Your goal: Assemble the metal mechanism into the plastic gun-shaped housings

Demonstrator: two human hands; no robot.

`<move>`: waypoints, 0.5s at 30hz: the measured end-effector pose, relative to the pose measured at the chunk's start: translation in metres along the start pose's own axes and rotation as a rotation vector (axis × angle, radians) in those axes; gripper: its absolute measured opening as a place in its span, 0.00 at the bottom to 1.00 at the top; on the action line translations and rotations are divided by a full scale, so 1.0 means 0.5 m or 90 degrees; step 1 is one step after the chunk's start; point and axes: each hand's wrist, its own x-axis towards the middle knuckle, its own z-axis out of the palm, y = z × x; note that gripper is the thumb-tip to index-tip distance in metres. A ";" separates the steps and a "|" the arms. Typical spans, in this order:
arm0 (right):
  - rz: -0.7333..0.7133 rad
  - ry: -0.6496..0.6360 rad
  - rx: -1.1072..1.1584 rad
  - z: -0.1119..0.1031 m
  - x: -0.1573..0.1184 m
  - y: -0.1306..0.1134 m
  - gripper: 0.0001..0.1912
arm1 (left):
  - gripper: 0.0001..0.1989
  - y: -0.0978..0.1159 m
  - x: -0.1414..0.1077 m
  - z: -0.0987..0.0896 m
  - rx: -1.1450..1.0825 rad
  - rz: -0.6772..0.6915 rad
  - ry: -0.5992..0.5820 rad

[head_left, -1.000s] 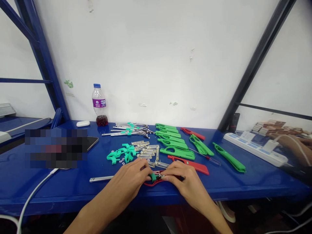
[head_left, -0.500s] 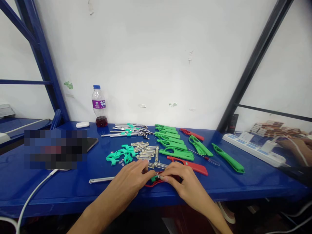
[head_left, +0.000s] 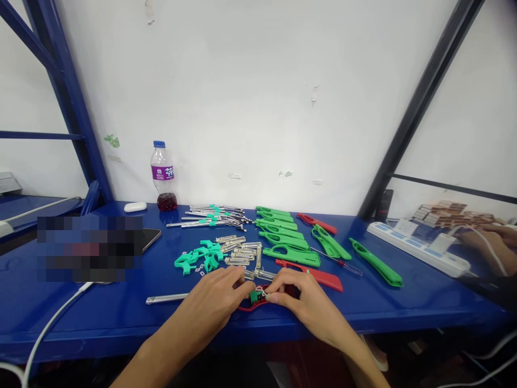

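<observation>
At the table's front edge a red lighter casing half [head_left: 253, 309] lies with its inside up, partly covered by my fingers. A green trigger piece [head_left: 254, 297] sits in it. My left hand [head_left: 220, 293] is closed at the casing's left part, thumb and index beside the trigger piece. My right hand [head_left: 301, 296] pinches a thin white wire [head_left: 262, 291] over the casing; its exact ends are hidden. A silver lighter tube [head_left: 165, 298] sticks out to the left, behind my left hand.
Behind my hands lie teal triggers [head_left: 210, 253], clear fuel tanks [head_left: 242, 256], metal tubes [head_left: 214, 218], green casings [head_left: 293, 256] and a red casing [head_left: 323, 277]. A screwdriver [head_left: 349, 267], power strip [head_left: 420, 250], bottle [head_left: 163, 183] and phone [head_left: 151, 237] are also on the table.
The fingers shift slightly over the red casing, and more of the green trigger piece and white wire shows. The view moves a little; the other parts stay in place.
</observation>
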 end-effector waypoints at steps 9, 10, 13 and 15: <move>0.026 0.037 -0.023 0.004 0.001 0.008 0.06 | 0.14 0.000 0.002 0.011 0.007 0.006 0.024; 0.022 0.040 -0.029 0.005 0.000 0.008 0.06 | 0.15 -0.001 0.002 0.013 0.008 0.007 0.028; -0.001 0.042 -0.032 0.005 -0.002 0.003 0.07 | 0.15 -0.002 0.002 0.013 0.007 0.011 0.041; -0.022 0.040 -0.020 0.005 -0.003 -0.001 0.07 | 0.15 -0.002 0.003 0.011 0.002 0.016 0.049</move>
